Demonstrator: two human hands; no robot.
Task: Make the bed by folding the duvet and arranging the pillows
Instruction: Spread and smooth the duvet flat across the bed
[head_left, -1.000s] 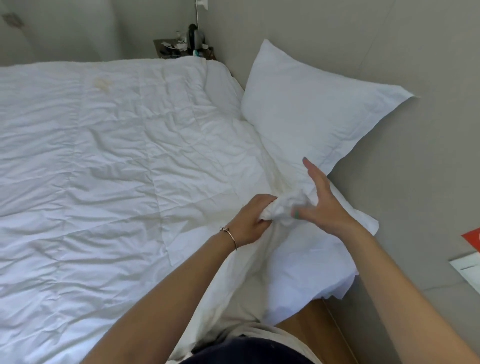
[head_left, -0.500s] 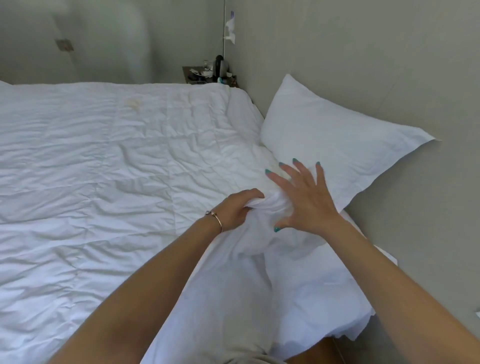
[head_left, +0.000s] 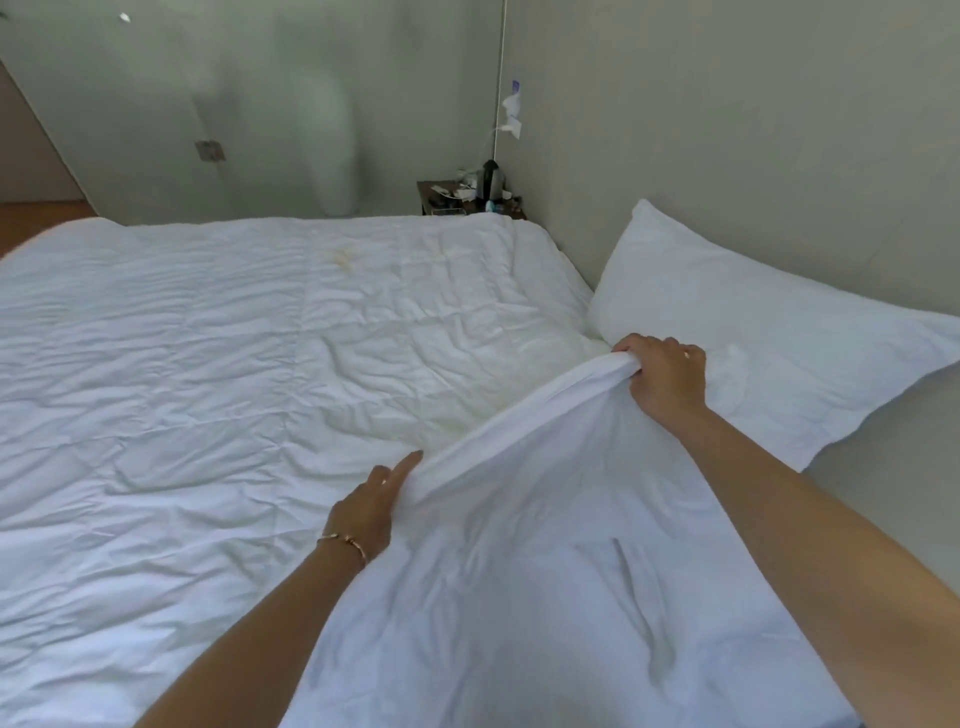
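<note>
- The white duvet (head_left: 260, 405) lies spread and creased across the bed, with a faint yellowish stain (head_left: 340, 255) on its far part
- A raised edge of the duvet runs taut between both hands, draping down toward the camera
- The right hand (head_left: 667, 379) is fisted on a bunch of that edge, just in front of the pillow (head_left: 753, 317)
- The left hand (head_left: 371, 512), a thin bracelet (head_left: 345, 540) at its wrist, pinches the same edge nearer the camera, forefinger extended
- The pillow leans against the wall (head_left: 727, 130), touching the duvet's right side
- A cluttered nightstand (head_left: 467, 200) stands beyond the duvet's far corner
</note>
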